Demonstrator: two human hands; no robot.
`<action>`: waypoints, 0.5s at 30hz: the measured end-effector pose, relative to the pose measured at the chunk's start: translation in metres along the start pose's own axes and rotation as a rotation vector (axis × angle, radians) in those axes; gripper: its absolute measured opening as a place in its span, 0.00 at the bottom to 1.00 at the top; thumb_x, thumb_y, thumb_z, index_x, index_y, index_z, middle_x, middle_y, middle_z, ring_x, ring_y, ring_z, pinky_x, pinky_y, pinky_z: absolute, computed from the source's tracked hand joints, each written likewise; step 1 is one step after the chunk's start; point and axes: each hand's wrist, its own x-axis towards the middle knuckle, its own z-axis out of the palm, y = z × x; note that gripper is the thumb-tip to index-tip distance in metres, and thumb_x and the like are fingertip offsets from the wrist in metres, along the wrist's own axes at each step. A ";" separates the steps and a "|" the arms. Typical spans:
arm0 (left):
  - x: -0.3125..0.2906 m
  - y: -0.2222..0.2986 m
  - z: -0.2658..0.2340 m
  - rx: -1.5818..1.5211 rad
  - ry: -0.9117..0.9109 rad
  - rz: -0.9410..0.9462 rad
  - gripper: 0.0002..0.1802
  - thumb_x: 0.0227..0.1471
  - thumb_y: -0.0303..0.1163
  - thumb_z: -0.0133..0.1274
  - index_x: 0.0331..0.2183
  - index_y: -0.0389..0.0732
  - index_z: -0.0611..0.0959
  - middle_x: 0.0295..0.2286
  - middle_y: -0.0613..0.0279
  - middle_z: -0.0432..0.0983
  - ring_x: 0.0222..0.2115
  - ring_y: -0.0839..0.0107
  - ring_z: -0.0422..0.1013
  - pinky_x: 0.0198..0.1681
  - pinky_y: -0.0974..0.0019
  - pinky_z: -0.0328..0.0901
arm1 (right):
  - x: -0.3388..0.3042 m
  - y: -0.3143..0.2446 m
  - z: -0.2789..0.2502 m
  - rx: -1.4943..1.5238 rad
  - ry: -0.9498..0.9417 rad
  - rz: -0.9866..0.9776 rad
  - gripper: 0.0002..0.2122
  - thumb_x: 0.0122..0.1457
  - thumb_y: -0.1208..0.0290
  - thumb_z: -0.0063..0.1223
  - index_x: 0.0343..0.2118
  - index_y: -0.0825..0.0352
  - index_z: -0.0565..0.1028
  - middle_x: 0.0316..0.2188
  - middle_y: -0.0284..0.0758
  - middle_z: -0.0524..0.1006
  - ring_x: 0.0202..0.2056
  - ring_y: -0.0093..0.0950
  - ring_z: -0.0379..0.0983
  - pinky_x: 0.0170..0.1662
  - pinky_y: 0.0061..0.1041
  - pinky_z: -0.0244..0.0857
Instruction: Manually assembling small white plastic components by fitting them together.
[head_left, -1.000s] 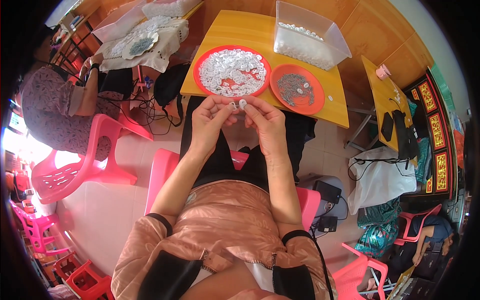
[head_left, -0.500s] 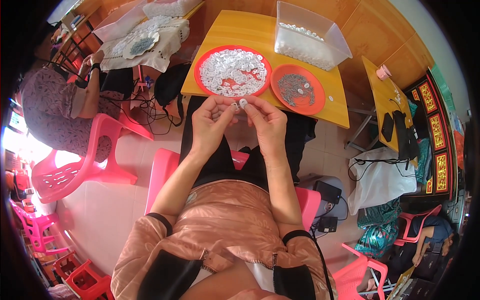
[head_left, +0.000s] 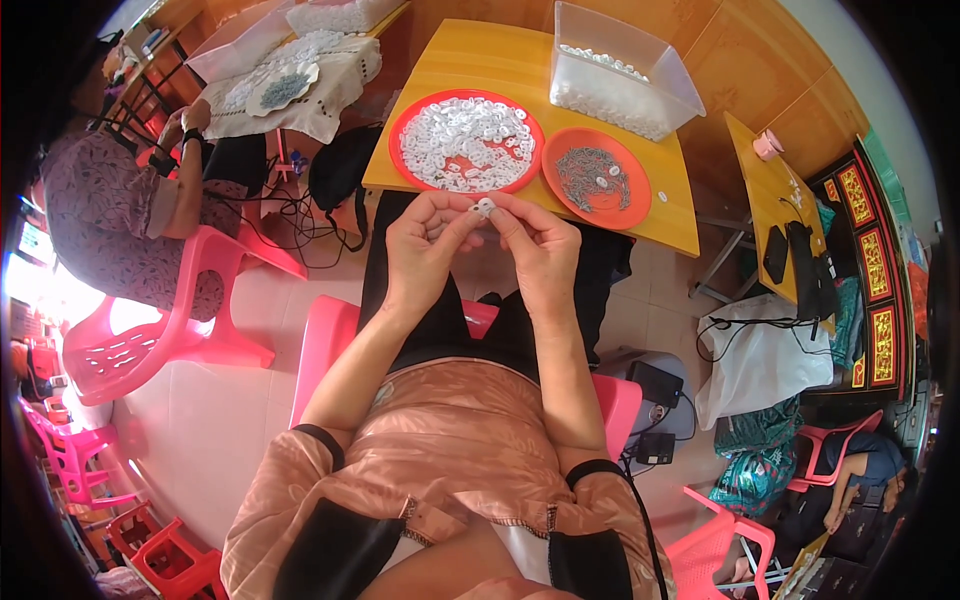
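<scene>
My left hand (head_left: 425,250) and my right hand (head_left: 540,262) meet at the near edge of the yellow table, fingertips almost touching. Between the right thumb and forefinger is a small white oval plastic piece (head_left: 486,206). The left thumb and forefinger are pinched together against its side; whatever they grip is too small to make out. Just beyond the hands lies a red round tray (head_left: 396,150) heaped with similar white plastic pieces. To its right is an orange plate (head_left: 632,180) with a pile of small grey metal parts (head_left: 585,175) and a few white pieces.
A clear plastic bin (head_left: 690,95) of white pieces stands at the back of the yellow table (head_left: 470,50). On the left, another person (head_left: 130,200) sits by a cloth-covered table (head_left: 345,80), near a pink chair (head_left: 190,310). Black cables (head_left: 290,235) hang between the tables.
My fingertips have drawn closer together, bringing the white piece against the left fingers. My right hand has shifted slightly. The trays have not moved.
</scene>
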 end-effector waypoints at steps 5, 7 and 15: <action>0.001 -0.003 -0.003 0.016 -0.019 0.061 0.06 0.49 0.23 0.55 0.33 0.35 0.76 0.25 0.66 0.75 0.23 0.83 0.70 0.27 0.82 0.64 | -0.001 -0.003 -0.002 0.122 -0.023 0.037 0.08 0.52 0.79 0.56 0.36 0.72 0.78 0.28 0.30 0.78 0.26 0.13 0.69 0.29 0.12 0.63; 0.001 -0.003 -0.003 -0.002 -0.009 0.063 0.06 0.48 0.23 0.56 0.32 0.35 0.77 0.24 0.67 0.75 0.22 0.84 0.69 0.26 0.82 0.63 | -0.002 -0.004 -0.003 0.119 -0.031 0.035 0.08 0.52 0.79 0.56 0.36 0.72 0.78 0.28 0.30 0.77 0.26 0.13 0.69 0.29 0.12 0.63; -0.002 -0.004 -0.002 0.013 0.029 0.072 0.06 0.48 0.22 0.57 0.31 0.35 0.77 0.23 0.67 0.74 0.22 0.84 0.69 0.25 0.82 0.63 | -0.002 -0.003 -0.003 0.069 -0.054 0.022 0.07 0.52 0.80 0.55 0.35 0.73 0.78 0.27 0.29 0.77 0.26 0.12 0.69 0.30 0.11 0.62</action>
